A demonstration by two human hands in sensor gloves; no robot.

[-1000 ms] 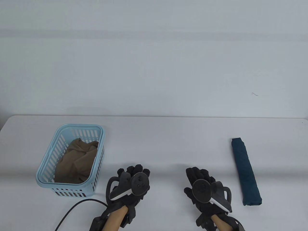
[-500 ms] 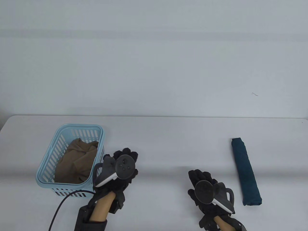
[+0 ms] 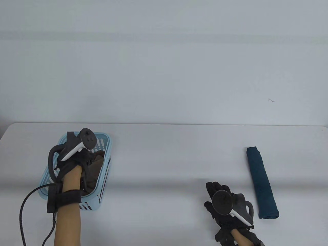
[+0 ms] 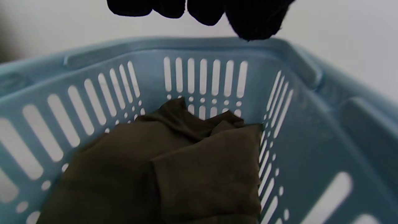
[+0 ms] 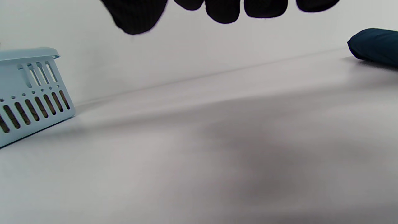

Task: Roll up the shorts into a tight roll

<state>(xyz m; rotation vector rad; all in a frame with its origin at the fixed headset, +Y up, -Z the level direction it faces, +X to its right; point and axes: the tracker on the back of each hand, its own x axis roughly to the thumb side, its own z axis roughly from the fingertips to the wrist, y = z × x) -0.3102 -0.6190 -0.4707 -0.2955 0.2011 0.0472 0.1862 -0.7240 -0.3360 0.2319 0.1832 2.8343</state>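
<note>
On the table view, your left hand (image 3: 74,160) reaches down into the light blue basket (image 3: 106,143) at the table's left, above the brown shorts (image 3: 98,160); its fingers are hidden there. Your right hand (image 3: 223,205) rests low on the white table (image 3: 166,153), fingers loosely extended and holding nothing. A rolled dark teal garment (image 3: 261,182) lies just beside it to the right.

From the left wrist view, your fingertips (image 4: 205,11) hang relaxed above the crumpled shorts (image 4: 161,168), not touching them; the basket wall (image 4: 202,77) surrounds the cloth.

From the right wrist view, your fingertips (image 5: 224,11) hover spread over bare table (image 5: 217,140), between basket (image 5: 31,93) and teal roll (image 5: 376,46).
</note>
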